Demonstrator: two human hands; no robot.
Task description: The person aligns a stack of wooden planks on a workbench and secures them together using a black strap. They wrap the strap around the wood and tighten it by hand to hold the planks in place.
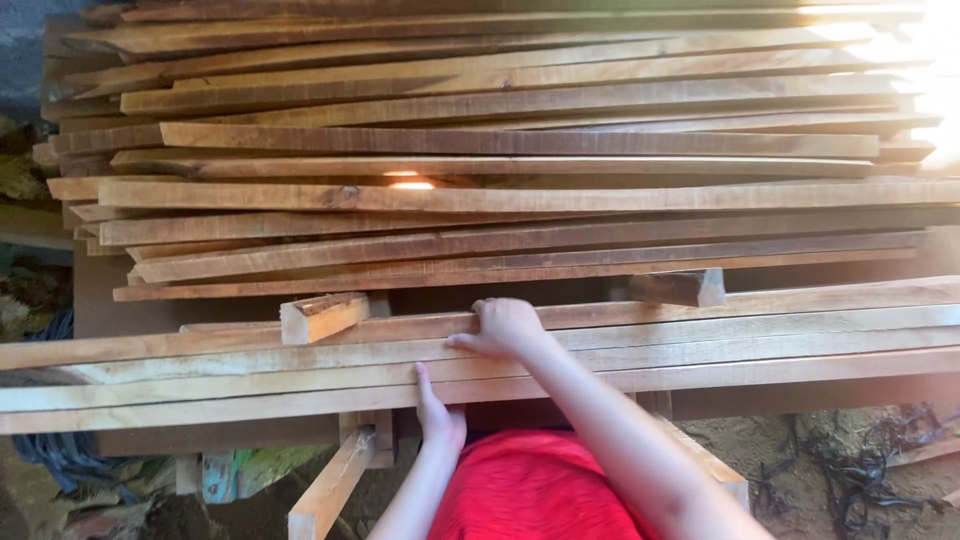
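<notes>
A tall stack of rough-sawn wooden planks (500, 140) fills most of the frame. Bright daylight (935, 60) glares in at the upper right. Bare earth floor (760, 440) shows at the lower right, strewn with dark scraps (860, 470). Blue cloth (70, 460) lies at the lower left.

The right hand (503, 328) sat just below the frame's centre, knuckles up, fingers curled downward in a closed grip, its bare forearm running off toward the lower right. The left hand (437, 412) rose from the bottom centre, lower and nearer, fingers together pointing upward.
</notes>
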